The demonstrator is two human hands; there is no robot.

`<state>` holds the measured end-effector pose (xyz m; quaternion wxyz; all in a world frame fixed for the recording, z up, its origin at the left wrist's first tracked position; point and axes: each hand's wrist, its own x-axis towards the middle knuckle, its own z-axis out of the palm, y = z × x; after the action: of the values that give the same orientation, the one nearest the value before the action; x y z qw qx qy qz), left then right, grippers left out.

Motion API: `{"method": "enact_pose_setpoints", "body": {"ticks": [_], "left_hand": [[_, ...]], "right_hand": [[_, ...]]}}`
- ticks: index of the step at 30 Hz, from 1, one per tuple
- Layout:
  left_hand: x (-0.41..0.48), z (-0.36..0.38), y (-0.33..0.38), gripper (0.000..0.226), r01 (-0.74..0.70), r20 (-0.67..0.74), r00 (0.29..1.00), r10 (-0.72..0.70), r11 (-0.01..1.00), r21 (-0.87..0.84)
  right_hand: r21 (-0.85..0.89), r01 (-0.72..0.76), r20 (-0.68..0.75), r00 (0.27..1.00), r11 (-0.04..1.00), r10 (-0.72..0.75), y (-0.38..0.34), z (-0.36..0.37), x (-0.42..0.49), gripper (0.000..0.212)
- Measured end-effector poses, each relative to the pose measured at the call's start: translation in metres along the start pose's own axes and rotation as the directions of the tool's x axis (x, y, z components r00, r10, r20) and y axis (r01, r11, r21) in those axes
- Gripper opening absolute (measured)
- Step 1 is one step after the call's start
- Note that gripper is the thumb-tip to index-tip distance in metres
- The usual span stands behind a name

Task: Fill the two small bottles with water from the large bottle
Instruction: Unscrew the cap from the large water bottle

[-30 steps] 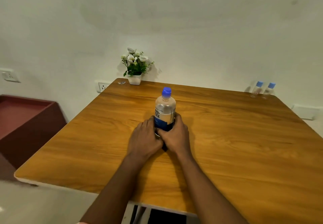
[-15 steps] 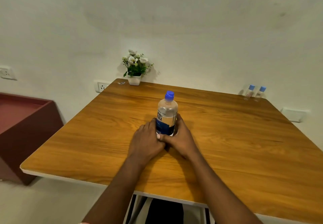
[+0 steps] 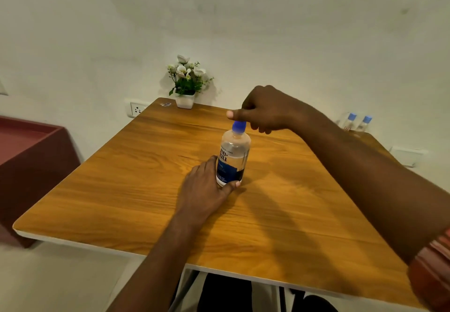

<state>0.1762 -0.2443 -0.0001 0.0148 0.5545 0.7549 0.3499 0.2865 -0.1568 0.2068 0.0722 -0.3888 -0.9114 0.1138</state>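
Observation:
The large clear bottle (image 3: 233,158) with a dark blue label stands upright in the middle of the wooden table (image 3: 121,189). My left hand (image 3: 204,187) wraps around its lower part. My right hand (image 3: 265,109) sits over the top, its fingers closed on the blue cap (image 3: 239,126). Two small clear bottles with blue caps stand side by side at the table's far right corner, one (image 3: 350,122) left of the other (image 3: 364,124).
A white pot of white flowers (image 3: 186,85) stands at the table's far left corner, with a small object (image 3: 167,104) beside it. A dark red cabinet (image 3: 29,165) is left of the table. Wall sockets (image 3: 136,109) are behind.
My right hand has let go of the bottle's body and risen to the cap. My left hand stays on the lower part. The view has shifted.

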Motion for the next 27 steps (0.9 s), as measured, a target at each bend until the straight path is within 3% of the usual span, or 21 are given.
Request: {"method": "enact_pose_setpoints", "body": {"ticks": [3, 10, 17, 21, 27], "left_hand": [[0.0, 0.0, 0.0, 0.091, 0.005, -0.009, 1.0, -0.005, 1.0, 0.008], [0.001, 0.0, 0.001, 0.084, -0.026, -0.004, 1.0, 0.026, 1.0, 0.0], [0.001, -0.004, 0.003, 0.083, -0.019, 0.016, 1.0, 0.02, 1.0, -0.011], [0.0, -0.003, 0.003, 0.082, -0.024, 0.002, 1.0, 0.024, 1.0, -0.012], [0.0, -0.004, 0.004, 0.082, -0.026, 0.015, 1.0, 0.026, 0.999, -0.02]], "right_hand": [[-0.085, 0.025, 0.087, 0.996, 0.996, -0.017, -0.008, -0.004, 0.014, 0.041], [-0.097, 0.085, 0.16, 0.985, 0.992, -0.069, -0.01, -0.007, 0.026, 0.023], [-0.219, 0.217, 0.227, 0.96, 0.951, -0.167, -0.017, -0.01, 0.024, 0.035], [-0.172, 0.15, 0.235, 0.966, 0.973, -0.108, -0.02, -0.011, 0.026, 0.051], [-0.254, -0.005, 0.189, 0.981, 0.967, 0.054, -0.021, -0.003, 0.034, 0.049]]}}
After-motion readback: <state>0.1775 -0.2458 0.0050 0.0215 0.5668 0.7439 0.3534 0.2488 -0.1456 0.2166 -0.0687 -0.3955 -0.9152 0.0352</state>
